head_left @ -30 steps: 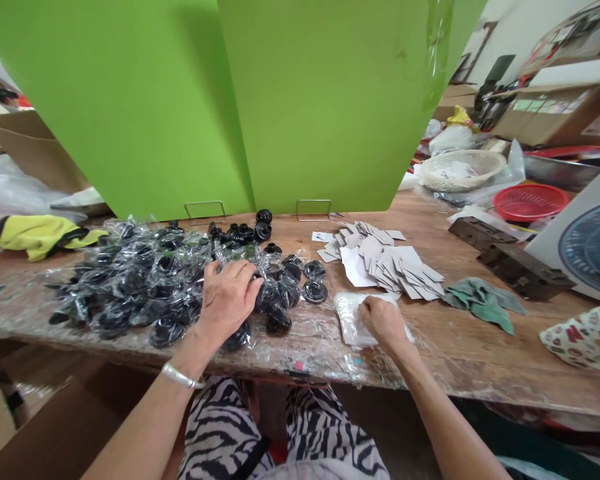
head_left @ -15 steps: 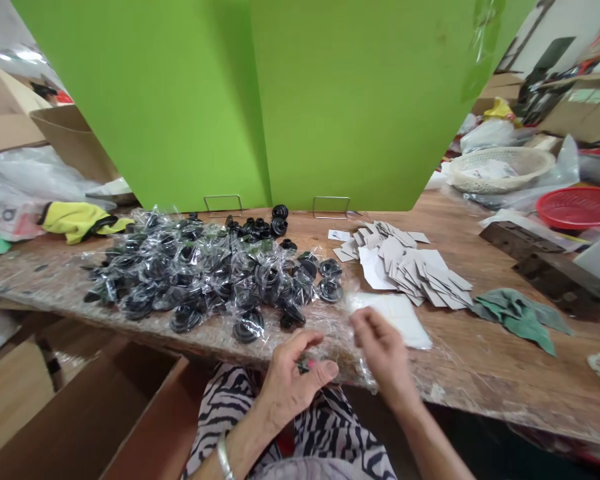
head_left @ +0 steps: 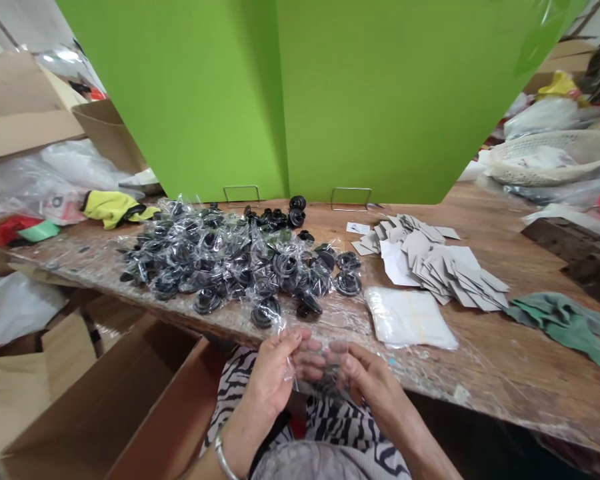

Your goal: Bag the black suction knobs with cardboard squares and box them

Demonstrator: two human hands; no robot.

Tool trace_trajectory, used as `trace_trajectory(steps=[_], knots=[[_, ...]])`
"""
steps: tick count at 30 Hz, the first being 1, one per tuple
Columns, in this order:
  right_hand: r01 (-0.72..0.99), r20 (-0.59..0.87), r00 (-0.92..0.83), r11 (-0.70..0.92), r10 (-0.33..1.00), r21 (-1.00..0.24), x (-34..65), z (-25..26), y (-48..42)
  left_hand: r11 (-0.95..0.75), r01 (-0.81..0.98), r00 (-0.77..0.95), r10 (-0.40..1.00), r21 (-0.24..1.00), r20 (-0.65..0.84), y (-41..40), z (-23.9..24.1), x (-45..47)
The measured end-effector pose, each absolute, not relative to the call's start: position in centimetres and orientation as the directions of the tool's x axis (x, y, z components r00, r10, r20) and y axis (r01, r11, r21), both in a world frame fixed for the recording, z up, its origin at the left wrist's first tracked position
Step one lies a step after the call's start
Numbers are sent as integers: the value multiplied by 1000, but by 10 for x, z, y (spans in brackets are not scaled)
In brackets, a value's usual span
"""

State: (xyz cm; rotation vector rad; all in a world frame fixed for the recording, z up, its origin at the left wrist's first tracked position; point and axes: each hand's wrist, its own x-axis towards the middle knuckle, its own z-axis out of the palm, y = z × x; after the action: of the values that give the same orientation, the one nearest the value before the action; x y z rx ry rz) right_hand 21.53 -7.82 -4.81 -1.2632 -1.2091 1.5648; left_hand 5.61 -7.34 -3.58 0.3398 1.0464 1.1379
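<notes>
— Pulled back off the table [head_left: 480,360], down to lower centre: left hand [head_left: 273,377] and right hand [head_left: 367,380], both pinching a small clear bag [head_left: 296,377].
— Best rubbed apart gently, right at the rim.

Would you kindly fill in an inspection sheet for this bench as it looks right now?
Surface: worn wooden table, clear film over its front part.
Job's things: small clear bag between the hands; heap of bagged black parts; loose black parts; flat stack of clear bags; grey card squares.
Clutter: green cloth; yellow cloth.
Hands: left hand and right hand both pinch the small clear bag at the table's front edge.
Cables: nothing seen.
Surroundings: green board behind; open cardboard box below left; woven basket far right.
</notes>
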Motion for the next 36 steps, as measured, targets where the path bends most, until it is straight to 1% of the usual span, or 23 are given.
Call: trace_trajectory(steps=[1, 3, 5, 6, 7, 8, 9, 10, 11, 12, 14, 16, 17, 20, 21, 23, 25, 26, 27, 29, 31, 33, 36], knots=[[-44, -281, -237, -299, 930, -953, 212, -50, -79, 426, -570, 23, 863, 703, -504, -74, -36, 58], [-122, -324, -201, -351, 925, -928, 206, -51, -81, 401, -538, -18, 874, 742, -486, -76, -36, 57], [-170, -343, -133, -363, 930, -916, 204, -51, -80, 296, -399, -193, 898, 868, -395, -79, -34, 53], [-166, -342, -108, -356, 934, -920, 204, -49, -79, 200, -260, -329, 901, 945, -282, -81, -34, 50], [-143, -327, -87, -337, 941, -931, 204, -48, -78, 98, -74, -444, 888, 992, -121, -84, -33, 48], [-106, -303, -72, -309, 950, -945, 203, -47, -77, 8, 120, -492, 869, 993, 52, -88, -32, 48], [-64, -274, -63, -278, 960, -958, 201, -46, -76, -53, 268, -462, 869, 962, 176, -91, -31, 48], [-22, -246, -60, -248, 967, -969, 198, -45, -76, -81, 335, -382, 899, 939, 214, -95, -30, 51], [16, -217, -55, -217, 975, -976, 194, -45, -76, -68, 322, -279, 946, 944, 163, -97, -29, 55], [48, -189, -46, -187, 981, -981, 190, -45, -78, -14, 253, -175, 983, 967, 60, -99, -29, 59], [101, -143, -27, -140, 989, -985, 183, -46, -81, 138, 81, -26, 990, 987, -137, -99, -30, 67], [125, -143, -61, -135, 988, -983, 181, -49, -84, 205, 17, 9, 979, 979, -205, -97, -34, 70], [110, -170, -109, -158, 979, -981, 182, -50, -84, 199, 46, -5, 980, 979, -199, -95, -37, 69], [20, -254, -206, -256, 945, -967, 189, -52, -81, 141, 316, -99, 988, 938, -115, -95, -47, 63], [14, -255, -187, -257, 949, -966, 191, -53, -79, 90, 438, -131, 991, 894, -35, -96, -50, 61], [64, -216, -125, -209, 968, -976, 192, -53, -77, -70, 657, -126, 972, 750, 200, -100, -54, 61], [114, -202, -157, -185, 967, -976, 190, -52, -75, -237, 773, -44, 906, 589, 421, -104, -57, 62], [119, -216, -190, -196, 958, -973, 189, -53, -75, -287, 794, -5, 879, 536, 478, -106, -58, 63], [122, -231, -220, -209, 948, -970, 189, -53, -74, -313, 804, 22, 866, 506, 500, -106, -59, 63], [161, -226, -222, -193, 949, -968, 190, -57, -72, -296, 806, 22, 880, 512, 474, -106, -61, 60], [260, -171, -187, -119, 967, -958, 195, -62, -68, -237, 787, -36, 904, 569, 425, -105, -62, 56], [373, -125, -210, -38, 970, -927, 200, -66, -65, -204, 762, -87, 909, 615, 408, -105, -61, 52], [483, -61, -295, 94, 953, -870, 206, -63, -64, -238, 718, -49, 920, 654, 389, -106, -54, 50]])
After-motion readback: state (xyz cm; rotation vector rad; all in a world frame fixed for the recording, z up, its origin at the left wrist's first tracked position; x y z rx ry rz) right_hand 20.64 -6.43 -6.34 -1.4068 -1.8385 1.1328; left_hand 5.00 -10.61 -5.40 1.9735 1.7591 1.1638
